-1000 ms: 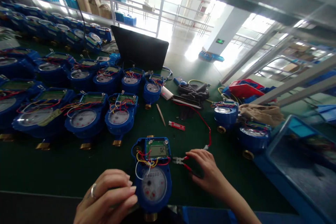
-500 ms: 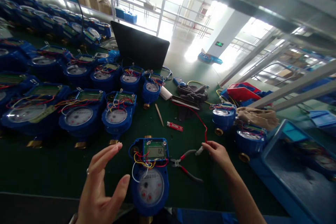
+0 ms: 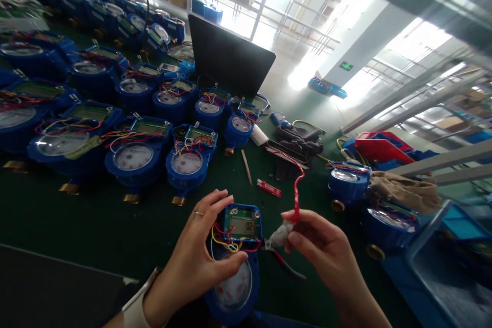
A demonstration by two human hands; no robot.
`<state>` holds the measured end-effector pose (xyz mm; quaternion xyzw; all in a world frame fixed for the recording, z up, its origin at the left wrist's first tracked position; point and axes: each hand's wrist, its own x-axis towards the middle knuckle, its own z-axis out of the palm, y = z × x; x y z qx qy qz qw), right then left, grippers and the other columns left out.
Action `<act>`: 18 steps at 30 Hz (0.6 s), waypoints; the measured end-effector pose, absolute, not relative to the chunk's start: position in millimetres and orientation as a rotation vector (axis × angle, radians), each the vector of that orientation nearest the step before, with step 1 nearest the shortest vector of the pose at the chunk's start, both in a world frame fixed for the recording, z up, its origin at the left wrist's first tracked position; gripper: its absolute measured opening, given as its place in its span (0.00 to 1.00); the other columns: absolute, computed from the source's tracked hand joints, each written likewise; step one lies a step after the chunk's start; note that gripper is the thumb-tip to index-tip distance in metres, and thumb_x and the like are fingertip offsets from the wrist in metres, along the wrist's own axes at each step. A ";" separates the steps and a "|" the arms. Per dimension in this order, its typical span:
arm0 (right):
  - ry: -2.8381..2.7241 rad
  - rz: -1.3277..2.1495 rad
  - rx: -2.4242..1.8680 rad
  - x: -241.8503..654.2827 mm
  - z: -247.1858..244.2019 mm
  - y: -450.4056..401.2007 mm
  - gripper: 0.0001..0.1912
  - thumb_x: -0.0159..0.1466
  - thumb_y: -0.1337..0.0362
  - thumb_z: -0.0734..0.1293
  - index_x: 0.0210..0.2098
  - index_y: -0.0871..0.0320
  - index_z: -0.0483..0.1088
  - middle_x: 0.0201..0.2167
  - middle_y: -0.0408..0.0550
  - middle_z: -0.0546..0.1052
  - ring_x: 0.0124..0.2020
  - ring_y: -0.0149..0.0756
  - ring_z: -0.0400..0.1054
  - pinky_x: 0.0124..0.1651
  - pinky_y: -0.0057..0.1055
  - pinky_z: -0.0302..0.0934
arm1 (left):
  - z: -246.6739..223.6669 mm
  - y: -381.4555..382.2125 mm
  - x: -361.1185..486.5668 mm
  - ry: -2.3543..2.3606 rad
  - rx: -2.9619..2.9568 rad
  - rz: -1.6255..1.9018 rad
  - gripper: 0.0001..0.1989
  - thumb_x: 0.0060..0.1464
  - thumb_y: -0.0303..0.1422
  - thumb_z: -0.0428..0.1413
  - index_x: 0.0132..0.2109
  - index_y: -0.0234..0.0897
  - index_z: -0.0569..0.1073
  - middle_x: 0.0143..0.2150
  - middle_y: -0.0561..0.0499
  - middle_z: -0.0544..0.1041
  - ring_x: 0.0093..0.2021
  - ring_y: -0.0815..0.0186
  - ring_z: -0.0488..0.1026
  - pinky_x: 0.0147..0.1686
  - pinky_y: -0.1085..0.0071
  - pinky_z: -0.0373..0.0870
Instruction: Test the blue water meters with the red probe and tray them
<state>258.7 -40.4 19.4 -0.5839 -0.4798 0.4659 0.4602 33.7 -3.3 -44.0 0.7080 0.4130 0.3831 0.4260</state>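
A blue water meter (image 3: 234,287) lies at the front centre, its small display lit and red, yellow and white wires loose below it. My left hand (image 3: 203,241) is over its left side, thumb and fingers apart, holding nothing. In my right hand (image 3: 319,246), just right of the meter, a whitish wrapped connector (image 3: 280,236) is pinched between thumb and fingers. A twisted red cable (image 3: 296,189) runs from it to the back. Pliers (image 3: 286,265) with red and grey handles lie partly hidden beneath the connector.
Rows of blue meters (image 3: 134,156) fill the left and back left. Behind the front meter are a red battery (image 3: 269,188), a wooden stick (image 3: 246,167) and a black panel (image 3: 230,56). Two meters and a blue bin (image 3: 415,271) stand at the right.
My left hand has moved right, over the meter's edge. My right hand has lifted the connector and brought it left, close to the meter. The view has shifted, so things appear further right.
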 end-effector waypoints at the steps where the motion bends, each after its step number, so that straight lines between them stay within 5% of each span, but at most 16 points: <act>1: -1.270 1.088 -1.443 255.6 19.9 -40.2 0.08 0.60 0.65 0.73 0.40 0.52 0.77 0.31 0.42 0.80 0.29 0.32 0.76 0.31 0.24 0.73 | -44.5 -3.8 35.1 1.036 1.765 0.948 0.33 0.52 0.34 0.64 0.62 0.50 0.61 0.66 0.44 0.61 0.66 0.49 0.60 0.63 0.43 0.61; 6: -1.610 0.823 -1.455 256.4 19.5 -37.8 0.11 0.61 0.73 0.69 0.40 0.52 0.75 0.38 0.44 0.83 0.37 0.35 0.79 0.37 0.26 0.75 | -43.7 -6.4 36.5 1.031 1.731 0.961 0.33 0.49 0.29 0.63 0.60 0.50 0.62 0.62 0.46 0.65 0.63 0.52 0.64 0.61 0.48 0.64; 18: -1.753 0.795 -1.457 259.2 16.3 -38.6 0.10 0.62 0.72 0.70 0.41 0.52 0.74 0.39 0.45 0.84 0.37 0.38 0.81 0.38 0.27 0.77 | -43.8 -5.6 38.4 1.012 1.695 0.969 0.33 0.48 0.28 0.64 0.60 0.47 0.63 0.61 0.45 0.65 0.61 0.53 0.65 0.59 0.53 0.65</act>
